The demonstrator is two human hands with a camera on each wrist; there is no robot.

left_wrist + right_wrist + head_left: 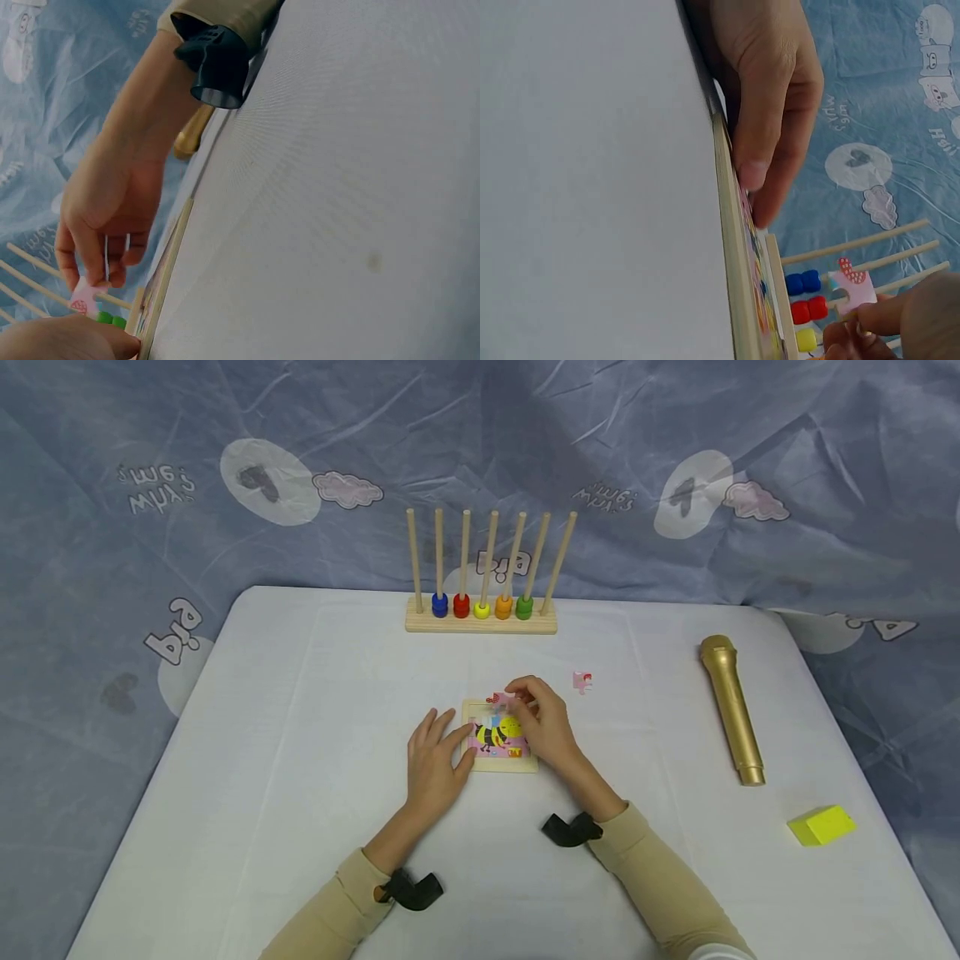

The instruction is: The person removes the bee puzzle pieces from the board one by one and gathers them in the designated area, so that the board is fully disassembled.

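A small wooden jigsaw puzzle [505, 765] with a bee picture lies flat on the table. My left hand [437, 766] rests at its left side, fingers spread, with fingertips on the frame and the picture. Above the puzzle's upper edge, my right hand [547, 723] pinches a pink puzzle piece [853, 291] with a red dotted mark between thumb and fingers. Another pink puzzle piece [582, 682] lies loose on the table, up and to the right of the puzzle.
A wooden peg rack [482, 623] with coloured beads stands at the table's back edge. To the right lie a gold microphone [734, 712] and a yellow block [822, 825]. Part of a white round object [718, 952] shows at the bottom edge.
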